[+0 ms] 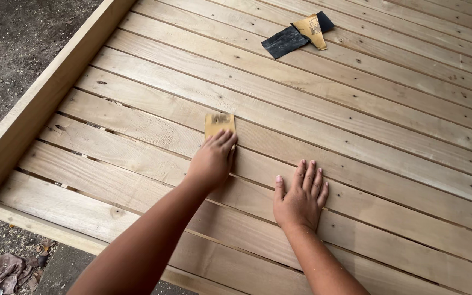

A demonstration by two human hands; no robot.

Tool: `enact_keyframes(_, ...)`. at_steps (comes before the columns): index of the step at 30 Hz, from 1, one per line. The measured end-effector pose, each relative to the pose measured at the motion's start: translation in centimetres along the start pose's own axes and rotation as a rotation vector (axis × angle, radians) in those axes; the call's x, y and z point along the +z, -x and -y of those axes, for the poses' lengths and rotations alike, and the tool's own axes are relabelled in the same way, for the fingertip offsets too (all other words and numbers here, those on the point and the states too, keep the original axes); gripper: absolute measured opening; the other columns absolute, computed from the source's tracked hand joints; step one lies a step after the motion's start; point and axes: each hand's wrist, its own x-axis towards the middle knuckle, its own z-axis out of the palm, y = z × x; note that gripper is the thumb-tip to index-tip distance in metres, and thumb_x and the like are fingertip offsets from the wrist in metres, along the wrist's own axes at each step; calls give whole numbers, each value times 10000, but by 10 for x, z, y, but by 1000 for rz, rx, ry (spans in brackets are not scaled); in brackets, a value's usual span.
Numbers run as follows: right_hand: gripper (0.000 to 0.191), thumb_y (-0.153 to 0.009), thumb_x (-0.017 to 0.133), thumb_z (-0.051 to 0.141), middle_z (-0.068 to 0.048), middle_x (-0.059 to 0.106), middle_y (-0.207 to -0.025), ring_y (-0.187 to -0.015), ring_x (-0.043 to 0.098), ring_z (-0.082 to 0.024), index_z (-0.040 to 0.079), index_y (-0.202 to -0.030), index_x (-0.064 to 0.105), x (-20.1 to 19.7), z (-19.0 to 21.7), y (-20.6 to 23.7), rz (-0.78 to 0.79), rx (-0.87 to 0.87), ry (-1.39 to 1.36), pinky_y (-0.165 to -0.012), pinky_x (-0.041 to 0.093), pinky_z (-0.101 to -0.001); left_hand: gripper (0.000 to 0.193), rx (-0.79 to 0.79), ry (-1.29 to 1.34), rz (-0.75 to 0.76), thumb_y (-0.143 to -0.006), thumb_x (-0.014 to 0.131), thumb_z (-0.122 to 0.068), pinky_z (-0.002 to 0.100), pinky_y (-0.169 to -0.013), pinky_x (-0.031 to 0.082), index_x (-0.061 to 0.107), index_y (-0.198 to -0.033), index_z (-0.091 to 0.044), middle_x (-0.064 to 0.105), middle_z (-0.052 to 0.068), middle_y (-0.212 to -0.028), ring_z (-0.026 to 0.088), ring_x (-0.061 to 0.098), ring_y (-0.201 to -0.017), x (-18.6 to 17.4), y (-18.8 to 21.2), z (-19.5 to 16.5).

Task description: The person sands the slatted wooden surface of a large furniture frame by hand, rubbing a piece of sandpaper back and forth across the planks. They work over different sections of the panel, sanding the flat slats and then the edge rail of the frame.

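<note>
— What do we have here, seen from above?

— Our left hand point(212, 161) presses a small tan piece of sandpaper point(219, 124) flat against a pale wooden slat point(154, 134), fingers laid over its near edge, closed down on the sheet rather than pinching it. Our right hand point(300, 198) rests just beside it, fingers spread wide and palm flat on the slatted wooden platform point(389, 142), holding nothing.

— And where does the paper sit?

— On a board roughly mid-platform, towards the left, well apart from the spare sandpaper sheets point(297, 35), dark and tan, lying at the far side. A raised timber frame point(39, 106) borders the slats on the left; a crumpled rag point(4, 271) lies on the dirt ground point(17, 43) below.

— How do we judge the stroke is best done?

— We would keep the fingers flat so pressure spreads evenly, run along the grain of the slat, and stay clear of the gaps between boards, where the sheet could catch or tear. The braced right hand should steady our weight.
</note>
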Motion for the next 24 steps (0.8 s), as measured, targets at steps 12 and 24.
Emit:
enact_keyframes(12,788,-988,394,551,-142,203,-1675,-1546,147,-304,82,-1600,228,-3,0,1,29,13,4,-1230,59,-506,533,169,57,246,-962,534,-210,436,-1209,242,511,-1472,-58,480,126,-1543,266,373,-1467,-8,103,-45)
enact_keyframes(24,794,-983,403,550,-141,204,-1672,-1540,145,-305,77,-1595,228,-7,1,3,27,12,-8,-1226,57,-502,472,119,11,35,-969,529,-185,464,-1195,305,571,-1403,-6,528,186,-1493,319,429,-1439,15,32,-45)
